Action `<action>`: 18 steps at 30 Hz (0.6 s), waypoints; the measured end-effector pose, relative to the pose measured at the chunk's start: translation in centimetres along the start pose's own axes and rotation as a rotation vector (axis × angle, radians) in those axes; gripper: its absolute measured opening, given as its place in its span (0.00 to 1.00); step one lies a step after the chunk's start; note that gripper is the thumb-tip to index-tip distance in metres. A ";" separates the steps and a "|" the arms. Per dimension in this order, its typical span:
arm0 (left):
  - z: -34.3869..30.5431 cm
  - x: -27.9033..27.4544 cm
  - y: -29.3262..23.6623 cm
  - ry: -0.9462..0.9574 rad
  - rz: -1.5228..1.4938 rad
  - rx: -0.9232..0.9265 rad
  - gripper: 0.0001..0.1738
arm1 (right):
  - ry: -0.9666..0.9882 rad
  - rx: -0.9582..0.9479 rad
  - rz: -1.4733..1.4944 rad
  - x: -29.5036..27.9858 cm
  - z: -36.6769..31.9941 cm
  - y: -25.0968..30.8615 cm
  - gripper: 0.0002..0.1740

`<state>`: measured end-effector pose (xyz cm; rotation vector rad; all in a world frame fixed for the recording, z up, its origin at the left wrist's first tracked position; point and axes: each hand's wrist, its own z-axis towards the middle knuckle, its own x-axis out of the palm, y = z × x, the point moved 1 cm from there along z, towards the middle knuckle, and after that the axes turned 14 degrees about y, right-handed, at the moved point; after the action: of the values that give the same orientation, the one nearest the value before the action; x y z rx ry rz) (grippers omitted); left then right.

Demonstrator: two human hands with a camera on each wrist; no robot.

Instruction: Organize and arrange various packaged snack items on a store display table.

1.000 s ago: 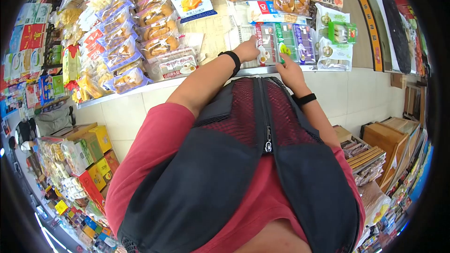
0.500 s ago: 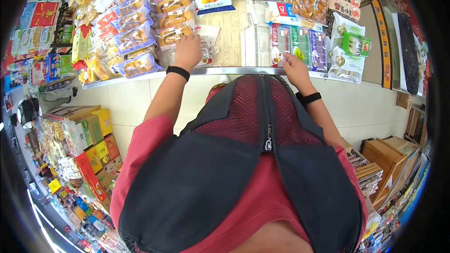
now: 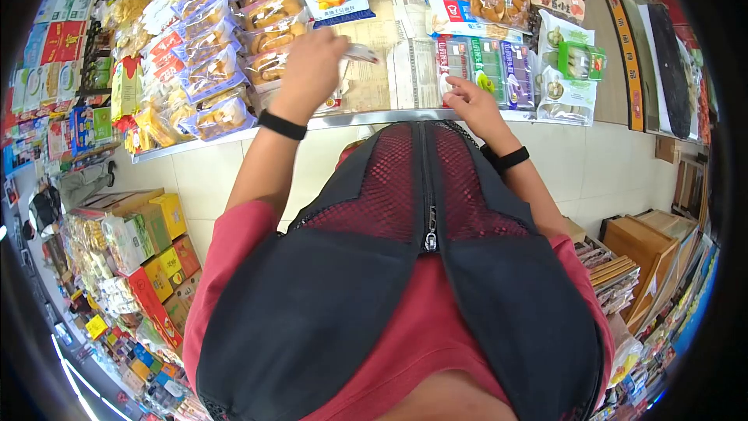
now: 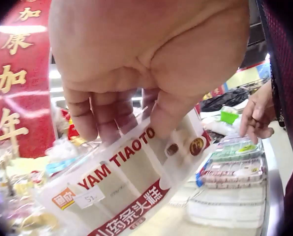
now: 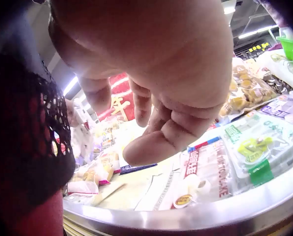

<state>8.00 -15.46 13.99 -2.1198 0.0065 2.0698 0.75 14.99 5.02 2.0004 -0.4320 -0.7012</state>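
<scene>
Standing at a steel-edged counter (image 3: 374,118), a person in a dark mesh vest (image 3: 351,288) is seen from above, both arms raised to the goods.

Left hand (image 3: 312,62): lifted above the counter, over the left part of the display. A yam cake pack (image 4: 131,189) is pinched at its top edge between the thumb and the curled fingers (image 4: 104,115). The pack hangs tilted below the palm, clear of the counter. A white wrapper, a red band, the letters "YAM TIAOTO" and a small price sticker are read in the left wrist view. In the head view only one end of the pack is seen past the hand.

Right hand (image 3: 467,100): held low at the counter's front edge, just beside a red-labelled pack (image 3: 449,62). Nothing is held; the fingers are loosely bent and a little apart. Contact with that pack cannot be told.

Next to the red-labelled pack, a green-labelled pack (image 3: 488,66) and a purple-labelled pack (image 3: 517,70) are laid in a row. Bags of fried twists (image 3: 269,35) are stacked left of the left hand. Paper sheets (image 3: 382,62) are spread on the countertop between the two hands
</scene>
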 end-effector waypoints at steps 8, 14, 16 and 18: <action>6.9 5.0 -10.2 0.187 -0.046 0.453 0.07 | -0.082 0.055 -0.296 -0.3 -0.8 3.6 0.25; 8.9 8.4 -9.6 -0.055 -0.420 0.162 0.12 | -0.199 0.212 0.572 -1.0 -0.6 -3.0 0.13; 8.5 11.4 -8.3 -0.024 -0.485 0.079 0.16 | -0.198 0.210 0.698 -0.5 -1.1 -3.5 0.13; 8.8 14.4 -7.3 0.474 -0.581 -0.141 0.20 | -0.198 0.208 0.824 -0.2 -1.2 -3.7 0.13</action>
<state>0.68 -5.43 0.42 -2.2801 -0.6252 1.2542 1.41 17.79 2.37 1.7115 -1.3890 -0.3291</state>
